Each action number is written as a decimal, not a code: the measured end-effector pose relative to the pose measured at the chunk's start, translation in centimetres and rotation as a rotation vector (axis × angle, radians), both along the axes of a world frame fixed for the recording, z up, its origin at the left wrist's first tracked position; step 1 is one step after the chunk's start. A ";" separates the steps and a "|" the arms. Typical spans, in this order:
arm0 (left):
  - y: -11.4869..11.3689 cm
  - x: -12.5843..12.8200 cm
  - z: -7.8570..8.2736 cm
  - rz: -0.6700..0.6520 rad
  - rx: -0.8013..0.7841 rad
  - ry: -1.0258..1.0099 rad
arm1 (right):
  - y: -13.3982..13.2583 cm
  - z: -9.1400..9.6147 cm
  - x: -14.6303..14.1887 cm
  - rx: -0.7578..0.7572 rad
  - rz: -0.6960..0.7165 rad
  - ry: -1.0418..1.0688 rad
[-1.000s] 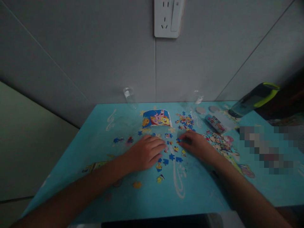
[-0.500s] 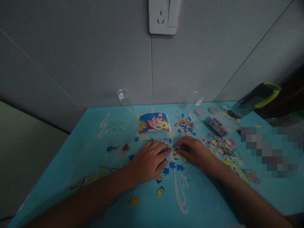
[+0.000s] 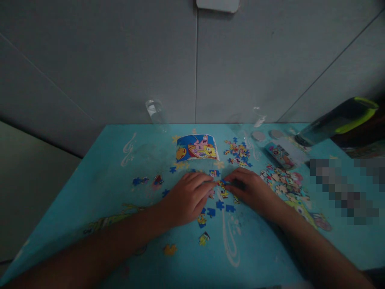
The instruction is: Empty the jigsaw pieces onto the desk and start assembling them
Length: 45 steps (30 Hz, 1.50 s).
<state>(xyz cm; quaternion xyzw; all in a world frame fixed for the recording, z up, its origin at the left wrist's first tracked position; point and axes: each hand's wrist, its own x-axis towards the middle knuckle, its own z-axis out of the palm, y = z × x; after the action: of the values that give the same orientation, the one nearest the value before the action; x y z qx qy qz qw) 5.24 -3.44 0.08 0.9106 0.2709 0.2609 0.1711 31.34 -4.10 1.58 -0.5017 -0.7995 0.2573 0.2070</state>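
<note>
Between my hands lies a cluster of small jigsaw puzzle pieces (image 3: 223,194), blue, yellow and red. My right hand (image 3: 251,186) is closed in a pinch on a blue puzzle piece (image 3: 223,182). Facing it, my left hand (image 3: 189,197) has its fingers closed at the left side of the same spot, on a puzzle piece partly hidden by the fingertips. Loose blue pieces (image 3: 230,208) lie just below the hands, and a yellow piece (image 3: 203,239) rests nearer to me. Behind the hands is a printed picture card (image 3: 197,148) with cartoon figures.
Piles of pieces lie at the back (image 3: 237,151) and at the right (image 3: 284,184). Beyond them are a small box (image 3: 279,155), round lids (image 3: 258,135), two clear containers (image 3: 156,114) and a dark bottle (image 3: 337,122). A wall borders the blue table (image 3: 99,168).
The view has tilted down a little, so the wall socket is mostly out of frame. My hands stay close together at the puzzle pieces, with only slight finger movement.
</note>
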 end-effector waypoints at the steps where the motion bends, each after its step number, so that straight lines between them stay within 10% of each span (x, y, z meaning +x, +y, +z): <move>1: 0.0 -0.1 0.0 -0.003 -0.007 -0.024 | 0.0 0.0 0.0 0.006 0.001 0.003; 18: 0.7 -1.1 0.0 0.062 -0.103 -0.280 | 0.8 0.2 1.8 0.015 -0.013 -0.077; 30: 1.2 -4.5 6.7 0.322 -0.031 -0.473 | 0.9 -0.1 2.0 0.039 -0.014 -0.115; 40: 0.2 -8.3 0.2 0.224 0.160 0.002 | 0.5 0.2 1.5 0.079 -0.055 -0.140; 45: 0.7 -9.8 1.3 0.271 0.285 0.182 | -1.1 1.4 -0.5 0.144 0.041 -0.022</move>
<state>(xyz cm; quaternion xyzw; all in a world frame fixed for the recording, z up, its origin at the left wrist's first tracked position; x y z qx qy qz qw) -4.59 -2.77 1.38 0.9007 0.3654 0.2341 -0.0210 30.86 -5.16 2.98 -0.4720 -0.8281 0.1979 0.2284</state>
